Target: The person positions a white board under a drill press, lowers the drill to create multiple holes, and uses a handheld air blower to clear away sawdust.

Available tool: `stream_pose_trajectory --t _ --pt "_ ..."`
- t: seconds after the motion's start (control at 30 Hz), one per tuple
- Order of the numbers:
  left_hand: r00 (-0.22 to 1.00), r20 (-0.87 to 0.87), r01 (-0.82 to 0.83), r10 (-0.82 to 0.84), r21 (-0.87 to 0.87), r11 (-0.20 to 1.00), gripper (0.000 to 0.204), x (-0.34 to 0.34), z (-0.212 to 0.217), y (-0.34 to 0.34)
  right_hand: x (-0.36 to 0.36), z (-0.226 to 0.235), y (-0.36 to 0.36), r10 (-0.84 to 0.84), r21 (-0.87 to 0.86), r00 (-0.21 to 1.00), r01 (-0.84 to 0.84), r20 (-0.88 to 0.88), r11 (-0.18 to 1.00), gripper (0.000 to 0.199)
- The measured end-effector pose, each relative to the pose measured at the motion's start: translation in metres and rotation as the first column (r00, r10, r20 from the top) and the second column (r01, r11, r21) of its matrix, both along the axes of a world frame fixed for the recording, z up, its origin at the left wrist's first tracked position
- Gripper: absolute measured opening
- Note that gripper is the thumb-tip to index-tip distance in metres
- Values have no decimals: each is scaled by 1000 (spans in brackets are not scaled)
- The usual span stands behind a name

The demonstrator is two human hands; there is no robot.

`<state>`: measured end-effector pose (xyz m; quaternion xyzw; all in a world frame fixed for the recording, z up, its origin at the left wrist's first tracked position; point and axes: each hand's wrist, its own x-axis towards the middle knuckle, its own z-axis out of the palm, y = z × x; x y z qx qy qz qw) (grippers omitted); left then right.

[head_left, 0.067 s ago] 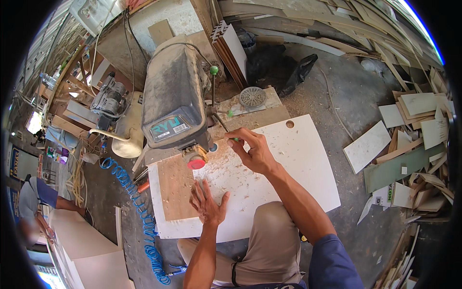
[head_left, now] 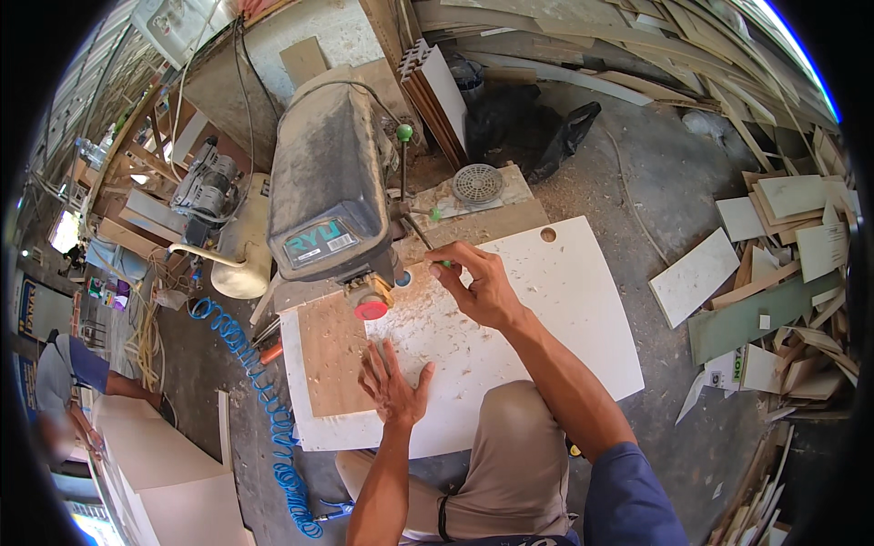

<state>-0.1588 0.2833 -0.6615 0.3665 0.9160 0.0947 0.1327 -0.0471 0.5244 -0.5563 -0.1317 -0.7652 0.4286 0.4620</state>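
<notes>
A dusty drill press (head_left: 328, 182) stands in front of me, its red button (head_left: 371, 307) facing my way. Under its head lies a white panel (head_left: 555, 337) strewn with wood shavings, with one round hole (head_left: 548, 235) near the far right corner. My right hand (head_left: 475, 284) is closed around the end of a feed lever (head_left: 419, 233) with a green knob. Spread flat, my left hand (head_left: 396, 387) presses on the panel below the red button. The drill bit is hidden behind the press head.
Left of the panel runs a coiled blue air hose (head_left: 259, 382). An air compressor (head_left: 241, 238) stands beyond it. Board offcuts (head_left: 783, 273) are heaped at the right. Another person (head_left: 77, 373) bends over a large panel (head_left: 168, 464) at far left. A round grate (head_left: 477, 184) lies behind the panel.
</notes>
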Motion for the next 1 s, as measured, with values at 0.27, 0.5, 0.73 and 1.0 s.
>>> stream_pose_trajectory --t 0.27,0.5,0.73,1.0 --pt "1000 -5 2 -2 -1 1000 114 0 -1 0 0 -1 2 11 10 1000 -11 -1 1000 20" --pt "1000 -6 1 -1 -6 1000 114 0 -3 -1 0 -2 4 36 3 999 -36 3 999 19" --pt "999 -35 3 -4 -36 999 112 1 -2 2 4 9 4 56 -2 998 -56 21 998 21" --pt "1000 -12 -7 7 -19 1000 112 -1 -3 -3 -26 58 45 33 79 999 -34 19 996 24"
